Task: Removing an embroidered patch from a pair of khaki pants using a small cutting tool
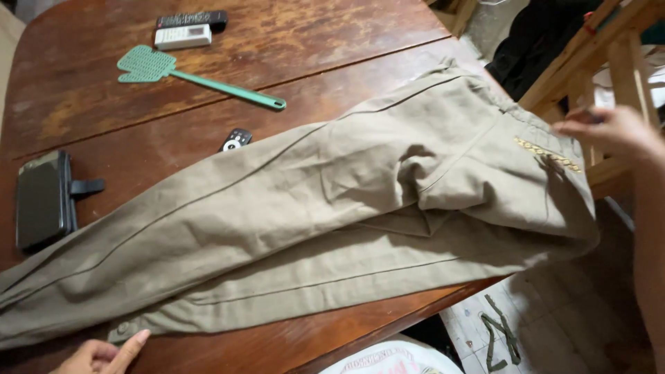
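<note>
My left hand (104, 354) loose, fingertip touching trousers (312, 215) hem at table (291, 41) near edge; right hand (609, 128) open, blurred, beside waistband, past table's edge.

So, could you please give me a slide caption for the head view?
Khaki trousers spread across a wooden table, left hand at the cuff, right hand by the waistband.

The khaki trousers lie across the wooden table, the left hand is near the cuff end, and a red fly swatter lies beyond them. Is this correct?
Not quite: the fly swatter is green, not red, as the head view shows. The rest holds: the khaki trousers lie across the wooden table, and the left hand is near the cuff end.
</note>
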